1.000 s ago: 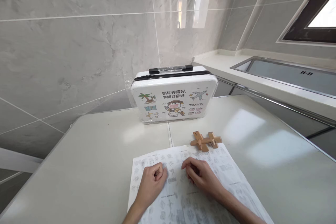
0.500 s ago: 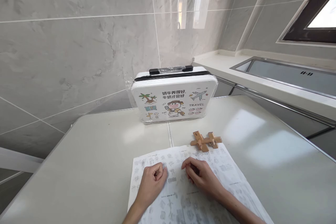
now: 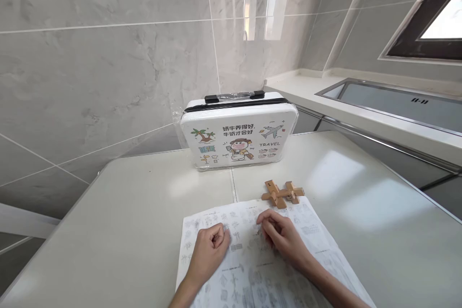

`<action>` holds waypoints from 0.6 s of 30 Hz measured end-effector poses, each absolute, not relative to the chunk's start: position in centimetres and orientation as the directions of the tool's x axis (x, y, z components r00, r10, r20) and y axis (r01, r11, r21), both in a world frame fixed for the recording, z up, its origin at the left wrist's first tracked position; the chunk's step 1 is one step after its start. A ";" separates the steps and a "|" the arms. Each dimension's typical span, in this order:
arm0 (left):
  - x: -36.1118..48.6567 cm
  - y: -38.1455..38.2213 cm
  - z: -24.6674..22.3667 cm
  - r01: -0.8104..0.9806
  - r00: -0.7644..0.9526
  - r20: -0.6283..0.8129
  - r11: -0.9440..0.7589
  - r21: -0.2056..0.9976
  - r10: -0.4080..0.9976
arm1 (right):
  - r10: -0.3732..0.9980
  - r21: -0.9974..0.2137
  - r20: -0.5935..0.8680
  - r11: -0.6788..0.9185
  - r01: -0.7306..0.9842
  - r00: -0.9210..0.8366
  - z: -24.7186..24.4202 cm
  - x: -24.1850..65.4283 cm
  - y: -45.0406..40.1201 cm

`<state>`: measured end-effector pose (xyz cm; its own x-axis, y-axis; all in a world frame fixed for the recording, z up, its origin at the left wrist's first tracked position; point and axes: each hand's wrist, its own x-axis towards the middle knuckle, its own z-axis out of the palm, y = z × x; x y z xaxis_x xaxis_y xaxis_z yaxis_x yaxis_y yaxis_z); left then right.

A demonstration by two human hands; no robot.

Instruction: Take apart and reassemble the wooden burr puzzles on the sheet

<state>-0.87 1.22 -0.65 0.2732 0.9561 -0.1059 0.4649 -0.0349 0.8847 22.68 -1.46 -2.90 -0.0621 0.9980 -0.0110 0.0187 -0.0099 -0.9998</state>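
A large white sheet [image 3: 249, 269] printed with small pictures and text lies on the table under both hands. My left hand [image 3: 211, 248] rests on its left part, curled into a fist with nothing visible in it. Over the right part is my right hand [image 3: 279, 233], its fingers bent inward and closed; no held thing shows, though the palm is hidden. Just beyond this hand, a small brown model airplane [image 3: 279, 194] marked "2" sits at the sheet's far edge, apart from the fingers.
A white suitcase [image 3: 238, 134] with cartoon prints, wrapped in clear plastic, stands on the pale table [image 3: 119, 231] against the grey tiled wall [image 3: 108, 72]. To the right is a counter [image 3: 299, 84] with a sink [image 3: 393, 101]. A window [image 3: 442, 21] is at the upper right.
My right hand has shifted slightly right and away from me, toward the model airplane. The left hand and the airplane stay where they were.
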 end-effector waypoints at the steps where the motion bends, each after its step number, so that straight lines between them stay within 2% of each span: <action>1: -0.8 1.2 -0.6 0.463 0.272 -0.108 -0.032 0.886 0.956 | 1.000 -0.999 -0.023 -0.024 -0.034 -0.007 -3.0 22.9 -1.4; 4: -0.8 1.2 -0.4 0.459 0.268 -0.106 -0.030 0.888 0.958 | 0.981 -0.975 -0.101 -0.064 -0.215 0.168 -3.3 23.9 -1.3; 7: -0.7 1.2 -0.2 0.463 0.260 -0.100 -0.033 0.886 0.960 | 0.939 -0.939 -0.123 -0.004 -0.345 0.322 -3.3 25.2 -0.9; 9: -0.7 1.2 -0.2 0.468 0.254 -0.104 -0.028 0.883 0.962 | 0.901 -0.946 -0.091 0.055 -0.321 0.424 -3.0 26.2 -0.5; 12: -0.8 1.3 -0.3 0.473 0.252 -0.109 -0.024 0.881 0.961 | 0.810 -0.976 -0.016 0.114 -0.184 0.586 -2.5 28.0 0.3; 15: -0.8 1.3 -0.4 0.474 0.250 -0.107 -0.026 0.880 0.962 | 0.734 -0.997 -0.011 0.046 -0.065 0.679 -2.4 29.7 0.9; 18: -0.8 1.4 -0.4 0.473 0.247 -0.104 -0.026 0.881 0.963 | 0.711 -0.999 -0.032 -0.046 0.002 0.702 -2.8 30.8 1.3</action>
<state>-0.78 1.38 -0.44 0.2468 0.9635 -0.1039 0.4731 -0.0263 0.8806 30.77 1.33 -2.76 0.7021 0.7114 -0.0316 0.0016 -0.0459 -0.9989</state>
